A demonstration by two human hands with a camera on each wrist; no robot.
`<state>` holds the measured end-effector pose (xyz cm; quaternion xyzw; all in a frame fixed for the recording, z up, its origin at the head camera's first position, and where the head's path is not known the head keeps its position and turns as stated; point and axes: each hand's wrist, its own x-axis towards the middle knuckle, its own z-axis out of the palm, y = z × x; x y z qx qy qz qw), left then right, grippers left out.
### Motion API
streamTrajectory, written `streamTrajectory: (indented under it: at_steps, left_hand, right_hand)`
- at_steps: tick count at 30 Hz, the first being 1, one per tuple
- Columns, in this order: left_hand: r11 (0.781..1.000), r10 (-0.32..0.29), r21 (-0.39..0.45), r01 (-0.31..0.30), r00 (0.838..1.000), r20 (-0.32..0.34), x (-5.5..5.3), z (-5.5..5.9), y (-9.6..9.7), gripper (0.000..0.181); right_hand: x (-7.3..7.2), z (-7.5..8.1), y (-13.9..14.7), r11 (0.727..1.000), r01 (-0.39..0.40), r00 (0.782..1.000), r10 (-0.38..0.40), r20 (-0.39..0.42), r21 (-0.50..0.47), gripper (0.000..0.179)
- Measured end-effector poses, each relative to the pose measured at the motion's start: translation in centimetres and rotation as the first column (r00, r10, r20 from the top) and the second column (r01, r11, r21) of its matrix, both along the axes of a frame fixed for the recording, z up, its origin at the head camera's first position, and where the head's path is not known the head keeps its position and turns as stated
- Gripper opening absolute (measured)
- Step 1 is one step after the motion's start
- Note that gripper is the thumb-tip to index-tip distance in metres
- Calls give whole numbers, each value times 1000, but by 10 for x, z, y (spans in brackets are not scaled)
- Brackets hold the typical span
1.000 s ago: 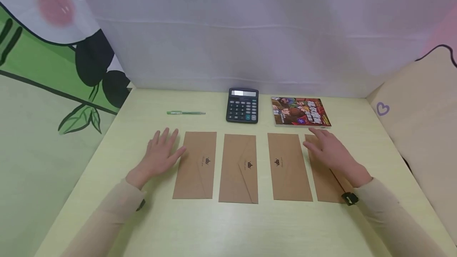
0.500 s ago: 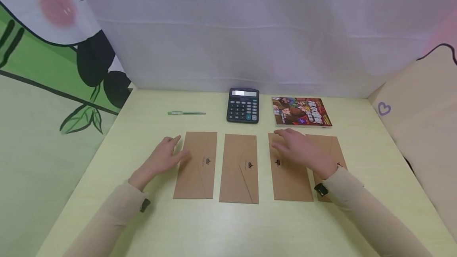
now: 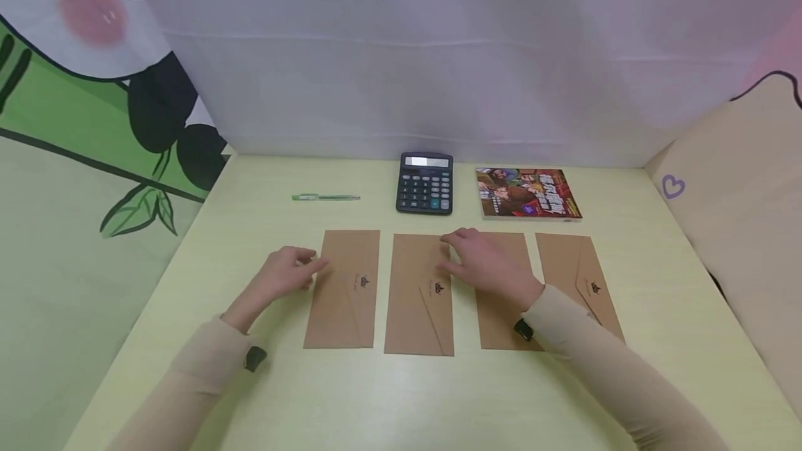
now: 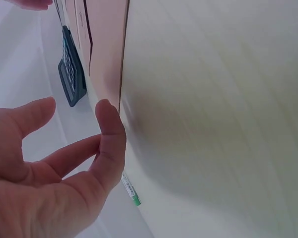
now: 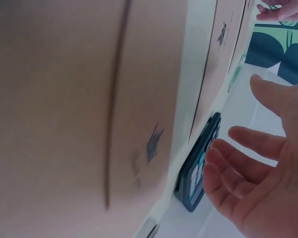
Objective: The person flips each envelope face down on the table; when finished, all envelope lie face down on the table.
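Several brown kraft envelopes lie flat in a row, each printed with a small dark crown. My left hand (image 3: pixel 289 271) hovers at the left edge of the leftmost envelope (image 3: pixel 341 319), fingers loosely bent, thumb tip overlapping its edge. In the left wrist view those fingers (image 4: pixel 111 144) hold nothing. My right hand (image 3: pixel 491 266) is over the third envelope (image 3: pixel 501 326) and covers part of it. Its fingertips reach the right edge of the second envelope (image 3: pixel 413 319). Seen from the right wrist, this hand is loosely spread with nothing in it. The rightmost envelope (image 3: pixel 585 266) lies beyond it.
Behind the row, a green pen (image 3: pixel 326 198), a black calculator (image 3: pixel 425 184) and a colourful book (image 3: pixel 529 193) lie on the pale table (image 3: pixel 282 395). A white cloth (image 3: pixel 401 54) hangs along the back edge; printed panels stand at both sides.
My right hand has swept left from the rightmost envelope to between the second and third ones. My left hand's fingers have gone from spread to loosely bent. The envelopes stay in place.
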<state>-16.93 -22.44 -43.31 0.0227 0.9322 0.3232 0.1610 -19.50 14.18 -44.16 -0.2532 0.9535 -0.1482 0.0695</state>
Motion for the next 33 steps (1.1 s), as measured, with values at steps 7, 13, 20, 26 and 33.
streamTrajectory:
  at_steps: [7,13,20,26,33]
  left_hand:
    - [1000,18,1,-18,999,43,0,-1,0,60]
    - [999,51,-13,-51,997,61,1,-2,-1,55]
    - [997,78,-5,-78,993,83,2,0,2,48]
    - [998,60,-2,-60,996,73,3,-1,4,46]
    - [998,31,-49,-29,998,46,5,-1,4,45]
  right_hand:
    - [0,-1,-28,1000,-30,998,29,58,9,68]
    - [9,-6,-58,990,-137,990,135,39,42,71]
    - [18,-3,-80,979,-185,983,183,33,81,77]
    - [21,-1,-87,978,-186,982,183,44,96,79]
    - [23,0,-97,967,-217,976,217,13,134,76]
